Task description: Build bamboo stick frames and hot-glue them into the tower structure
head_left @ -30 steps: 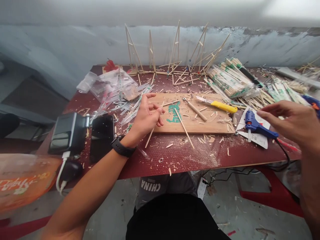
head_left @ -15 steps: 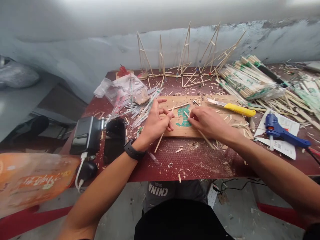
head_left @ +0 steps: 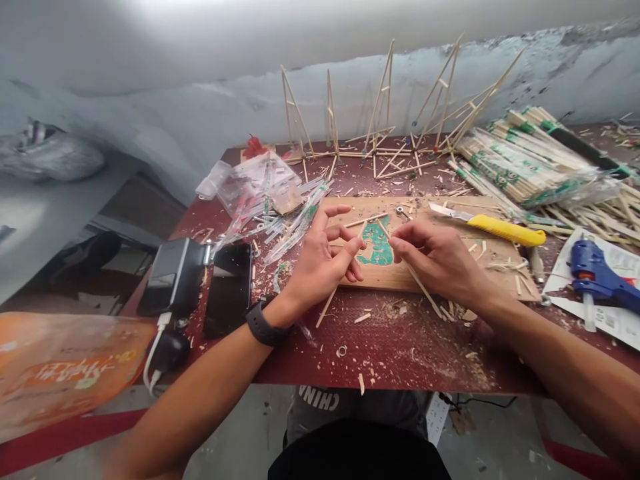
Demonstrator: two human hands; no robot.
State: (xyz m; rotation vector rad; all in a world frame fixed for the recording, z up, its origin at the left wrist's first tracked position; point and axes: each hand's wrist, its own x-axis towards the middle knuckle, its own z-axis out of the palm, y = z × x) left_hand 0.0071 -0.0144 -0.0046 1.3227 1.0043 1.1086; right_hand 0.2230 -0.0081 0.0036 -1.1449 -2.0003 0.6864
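My left hand (head_left: pixel 320 260), with a dark watch (head_left: pixel 267 321) on the wrist, pinches a thin wooden stick (head_left: pixel 327 309) between thumb and fingers. The stick slants, its lower end below the palm. Opposite, my right hand (head_left: pixel 435 253) grips a second wooden stick (head_left: pixel 424 289) near its upper end with thumb and fingertips. Its tip points up and left, apart from the first stick's tip. Both hands are over a wooden board (head_left: pixel 375 276) bearing a green printed figure (head_left: pixel 379 245). Another loose stick (head_left: pixel 365 221) lies on the board behind my fingers.
A yellow utility knife (head_left: pixel 507 229) lies at the board's right, near a blue glue gun (head_left: pixel 595 270). Stick frames (head_left: pixel 387 87) stand along the wall. Packs of wooden sticks (head_left: pixel 530 163), plastic bags (head_left: pixel 260 177), a phone (head_left: pixel 227 290) and a metal ring (head_left: pixel 341 351) lie about.
The view has shifted slightly, so the knife and glue gun appear farther right. Both hands keep their grips on the sticks, in nearly the same pose.
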